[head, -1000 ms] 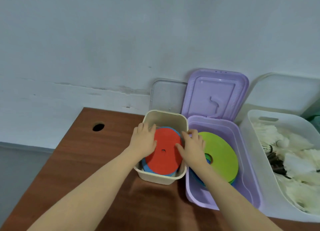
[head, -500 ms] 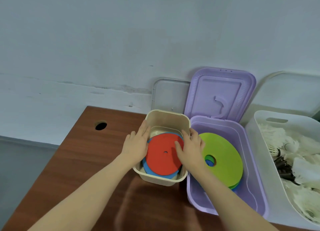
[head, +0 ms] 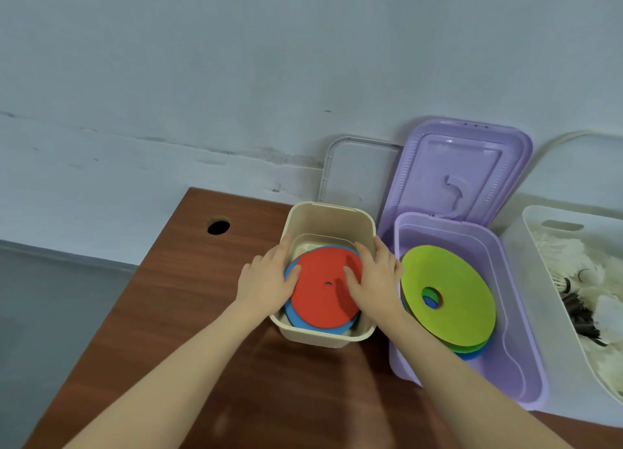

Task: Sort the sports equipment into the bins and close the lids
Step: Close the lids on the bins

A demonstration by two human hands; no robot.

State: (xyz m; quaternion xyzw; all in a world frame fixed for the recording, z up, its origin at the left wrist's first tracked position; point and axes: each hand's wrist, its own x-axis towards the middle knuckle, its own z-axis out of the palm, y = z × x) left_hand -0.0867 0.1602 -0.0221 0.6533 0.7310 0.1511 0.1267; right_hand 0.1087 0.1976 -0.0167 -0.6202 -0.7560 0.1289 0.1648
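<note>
Head view, both flat hands, left hand (head: 266, 280), right hand (head: 376, 276), pressing smooth red disc (head: 323, 290), cream plastic bin (head: 332, 217).

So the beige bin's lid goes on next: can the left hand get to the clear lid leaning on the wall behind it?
Probably yes: the left hand presses the red disc, holding nothing, and the clear lid stands unobstructed.

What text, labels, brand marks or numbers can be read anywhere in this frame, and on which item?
None can be read.
Purple lid: only a moulded curved handle shape and ribbing, no letters.
Clear lid: plain.
Beige bin, purple bin, white bin: no labels visible.
Red disc and green disc: blank, only centre holes.
</note>
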